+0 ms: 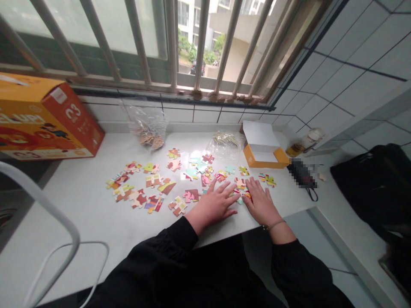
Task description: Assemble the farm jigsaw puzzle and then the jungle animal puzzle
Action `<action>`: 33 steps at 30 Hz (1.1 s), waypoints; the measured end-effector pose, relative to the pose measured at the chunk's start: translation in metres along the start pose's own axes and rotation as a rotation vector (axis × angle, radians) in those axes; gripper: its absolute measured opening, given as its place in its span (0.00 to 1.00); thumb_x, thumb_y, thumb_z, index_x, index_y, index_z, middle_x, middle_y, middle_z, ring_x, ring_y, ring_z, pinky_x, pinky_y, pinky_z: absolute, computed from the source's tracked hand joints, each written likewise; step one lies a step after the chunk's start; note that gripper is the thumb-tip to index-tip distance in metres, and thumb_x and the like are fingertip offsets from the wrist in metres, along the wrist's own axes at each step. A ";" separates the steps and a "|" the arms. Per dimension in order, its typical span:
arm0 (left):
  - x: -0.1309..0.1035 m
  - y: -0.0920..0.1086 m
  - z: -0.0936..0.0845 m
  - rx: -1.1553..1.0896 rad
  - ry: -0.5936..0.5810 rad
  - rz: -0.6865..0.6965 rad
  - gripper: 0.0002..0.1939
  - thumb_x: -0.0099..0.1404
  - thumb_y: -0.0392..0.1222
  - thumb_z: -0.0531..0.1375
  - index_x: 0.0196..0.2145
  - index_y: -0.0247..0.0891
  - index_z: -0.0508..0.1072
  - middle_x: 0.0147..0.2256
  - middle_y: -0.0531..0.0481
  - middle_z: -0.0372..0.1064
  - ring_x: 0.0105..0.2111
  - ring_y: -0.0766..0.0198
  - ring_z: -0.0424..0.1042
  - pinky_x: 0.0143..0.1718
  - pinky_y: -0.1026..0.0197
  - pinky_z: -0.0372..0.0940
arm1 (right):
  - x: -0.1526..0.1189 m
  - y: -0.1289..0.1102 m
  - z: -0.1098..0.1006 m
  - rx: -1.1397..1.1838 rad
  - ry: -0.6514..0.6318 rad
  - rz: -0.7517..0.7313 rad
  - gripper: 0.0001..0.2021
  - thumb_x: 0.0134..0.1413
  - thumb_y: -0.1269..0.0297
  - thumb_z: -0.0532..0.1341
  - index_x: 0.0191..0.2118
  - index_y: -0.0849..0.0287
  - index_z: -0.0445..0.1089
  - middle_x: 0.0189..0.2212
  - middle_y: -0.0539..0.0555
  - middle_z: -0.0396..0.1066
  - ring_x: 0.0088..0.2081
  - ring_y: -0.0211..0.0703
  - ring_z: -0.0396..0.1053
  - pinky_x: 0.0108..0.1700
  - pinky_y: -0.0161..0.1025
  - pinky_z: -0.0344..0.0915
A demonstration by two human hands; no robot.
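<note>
Many colourful jigsaw puzzle pieces (153, 180) are spread over the white counter (105, 239). My left hand (213, 204) rests palm down with fingers spread, its fingertips among the pieces near a red and white piece (220, 176). To its right, my right hand (259, 200) lies flat, fingers stretched out, over and beside a few pieces, one of them a red and cream piece (239, 183). A green and yellow piece (271, 180) lies just right of the right fingertips. The palms hide whatever is under them.
An orange box (77, 124) stands at the left back. Clear plastic bags, one with brown pieces (150, 139), lie near the wall. An opened small yellow box (266, 159), a bottle (294, 149) and a black bag (372, 184) are on the right. A white cable (72, 226) crosses the left foreground.
</note>
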State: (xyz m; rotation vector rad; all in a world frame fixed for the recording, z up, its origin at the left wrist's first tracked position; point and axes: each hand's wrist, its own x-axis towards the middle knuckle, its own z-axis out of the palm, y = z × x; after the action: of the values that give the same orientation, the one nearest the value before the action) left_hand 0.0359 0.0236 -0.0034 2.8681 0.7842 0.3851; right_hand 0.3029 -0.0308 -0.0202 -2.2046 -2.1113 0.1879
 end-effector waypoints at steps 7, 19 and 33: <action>-0.013 0.011 -0.001 0.009 -0.027 -0.061 0.30 0.80 0.66 0.58 0.74 0.57 0.70 0.76 0.41 0.62 0.75 0.37 0.62 0.76 0.23 0.49 | -0.003 0.011 0.000 -0.049 -0.007 0.244 0.36 0.81 0.46 0.44 0.84 0.59 0.49 0.85 0.65 0.35 0.84 0.68 0.37 0.77 0.78 0.46; -0.027 0.023 -0.006 0.023 -0.021 -0.147 0.31 0.82 0.59 0.57 0.73 0.41 0.70 0.71 0.39 0.69 0.72 0.40 0.66 0.80 0.29 0.43 | -0.044 -0.033 0.001 0.140 0.203 -0.306 0.24 0.79 0.57 0.53 0.71 0.53 0.74 0.68 0.62 0.74 0.69 0.58 0.69 0.74 0.60 0.62; -0.062 0.029 -0.006 0.085 0.043 -0.267 0.27 0.82 0.55 0.56 0.69 0.38 0.75 0.65 0.35 0.75 0.67 0.38 0.69 0.78 0.27 0.47 | -0.066 -0.018 0.000 -0.085 0.163 0.154 0.33 0.80 0.49 0.47 0.78 0.63 0.60 0.77 0.70 0.62 0.77 0.68 0.58 0.78 0.75 0.47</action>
State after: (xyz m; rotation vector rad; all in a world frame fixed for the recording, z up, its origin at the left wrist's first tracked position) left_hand -0.0039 -0.0330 -0.0044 2.7851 1.2002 0.3881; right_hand 0.2828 -0.0963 -0.0153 -2.3417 -1.9006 -0.0719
